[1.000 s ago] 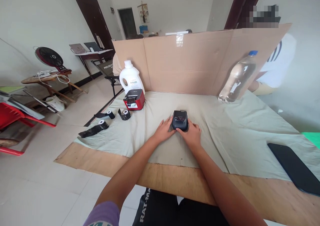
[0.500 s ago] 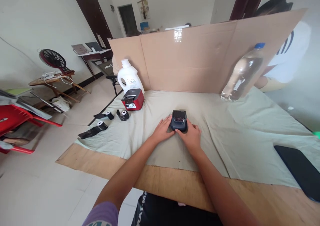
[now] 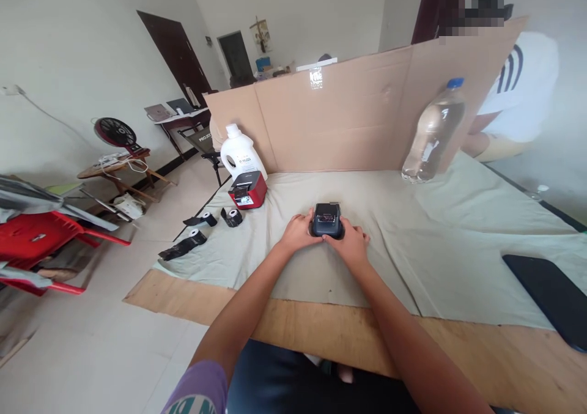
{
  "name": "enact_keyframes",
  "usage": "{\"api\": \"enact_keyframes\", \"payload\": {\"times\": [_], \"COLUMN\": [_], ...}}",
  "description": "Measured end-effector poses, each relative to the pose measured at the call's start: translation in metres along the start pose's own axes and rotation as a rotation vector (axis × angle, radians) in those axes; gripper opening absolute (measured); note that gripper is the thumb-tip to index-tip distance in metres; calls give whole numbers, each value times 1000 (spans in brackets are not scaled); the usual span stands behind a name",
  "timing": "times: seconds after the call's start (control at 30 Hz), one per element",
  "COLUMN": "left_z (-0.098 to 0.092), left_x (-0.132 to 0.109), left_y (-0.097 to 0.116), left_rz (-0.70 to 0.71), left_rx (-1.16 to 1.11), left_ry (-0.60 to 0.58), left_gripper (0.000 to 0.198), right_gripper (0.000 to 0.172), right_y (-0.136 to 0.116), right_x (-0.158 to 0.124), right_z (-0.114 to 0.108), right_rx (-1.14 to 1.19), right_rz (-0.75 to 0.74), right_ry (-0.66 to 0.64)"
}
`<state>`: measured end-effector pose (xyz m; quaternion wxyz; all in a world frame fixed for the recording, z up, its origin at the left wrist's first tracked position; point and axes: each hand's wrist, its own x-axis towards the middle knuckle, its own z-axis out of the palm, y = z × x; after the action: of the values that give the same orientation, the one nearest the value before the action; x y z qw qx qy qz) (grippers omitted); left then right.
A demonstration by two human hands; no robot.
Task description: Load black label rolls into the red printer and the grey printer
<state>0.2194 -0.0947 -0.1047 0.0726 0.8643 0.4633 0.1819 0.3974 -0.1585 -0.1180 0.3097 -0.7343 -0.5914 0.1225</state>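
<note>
A small dark blue-black label printer sits on the grey-green cloth in front of me. My left hand grips its left side, thumb at the front and fingers along the edge. From the other side, my right hand holds it, with the thumb at the front lower edge. To the left stands a red and black label printer with dark film at its front. Near it lie a short black roll, another black roll and a partly unwound black roll, each with a white core.
A white jug stands behind the red printer. At the back rises a cardboard panel, with a clear bottle before its right end. A black phone lies at right. Behind the panel, a person in a white shirt is partly visible.
My left hand has gone from lying flatter beside the small printer to gripping its side, with the thumb at the front. The right hand keeps its hold. The camera view has shifted slightly.
</note>
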Motion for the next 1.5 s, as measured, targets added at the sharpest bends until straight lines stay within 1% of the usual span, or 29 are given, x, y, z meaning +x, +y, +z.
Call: {"api": "enact_keyframes", "payload": {"times": [0.13, 0.3, 0.5, 0.63, 0.73, 0.8, 0.9, 0.97, 1.03, 1.13, 1.27, 1.37, 1.43, 1.5], "left_z": [1, 2, 4, 8, 11, 11, 11, 9, 8, 4, 1, 0, 0, -2], "left_x": [4, 5, 3, -1, -3, -5, -7, -8, -10, -12, -11, -13, -16, -20], "left_y": [-5, -8, -9, -11, -14, -16, -17, -18, -18, -19, -21, -21, -19, -17], "left_rz": [42, 87, 67, 40, 48, 63, 73, 78, 84, 75, 83, 103, 124, 139], "left_rx": [50, 78, 87, 44, -3, -24, -36, -44, -60, -86, -119, -133, -137, -133], "left_ry": [-5, 26, 50, 69, 78, 76, 72, 70, 66, 53, 7, -49, -91, -111], "left_gripper": [101, 100, 104, 107, 106, 102, 98, 93, 87, 81, 82, 90, 98, 101], "right_gripper": [69, 69, 72, 72, 71, 76, 92, 99, 101, 100, 94, 86, 84, 83], "right_y": [1, 4, 5, 4, 1, -1, -7, -12, -19, -30, -42, -42, -39, -37], "right_x": [2, 3, 2, 1, 0, -1, -2, -3, -3, -2, 0, 1, 1, 1], "right_z": [-1, -1, 2, 5, 7, 9, 11, 12, 13, 15, 19, 22, 24, 25], "right_rx": [5, 27, 60, 52, 26, -5, -50, -69, -91, -143, -173, -145, -124, -108], "right_rz": [16, 18, 32, 22, 11, 6, 1, 1, 0, 26, 106, 108, 99, 87], "right_ry": [-19, -24, -11, 6, 10, 36, 78, 68, 47, 57, 111, 146, 157, 163]}}
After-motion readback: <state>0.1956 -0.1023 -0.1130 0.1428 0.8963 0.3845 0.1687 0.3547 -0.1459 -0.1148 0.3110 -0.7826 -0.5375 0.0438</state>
